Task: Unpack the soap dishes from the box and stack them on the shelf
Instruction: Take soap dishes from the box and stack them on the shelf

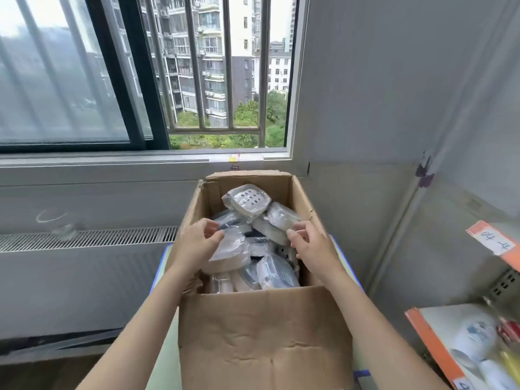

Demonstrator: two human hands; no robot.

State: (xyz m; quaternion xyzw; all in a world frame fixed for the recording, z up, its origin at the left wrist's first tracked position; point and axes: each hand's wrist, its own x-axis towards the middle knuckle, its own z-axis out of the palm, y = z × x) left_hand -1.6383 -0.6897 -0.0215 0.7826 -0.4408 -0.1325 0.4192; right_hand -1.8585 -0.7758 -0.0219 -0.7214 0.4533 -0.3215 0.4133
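Lower soap dishes (253, 266) — buried, indistinct

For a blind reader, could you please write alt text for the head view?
Two hands, left and right, reach into an open cardboard box full of plastic-wrapped soap dishes, below a barred window; a shelf stands at right.

Soft, even daylight comes in through the window (197, 74) ahead and casts only faint shadows. The sky at the upper left is washed out. Straight lines bow at the frame edges. The shelf (464, 342) at the lower right is blurred.
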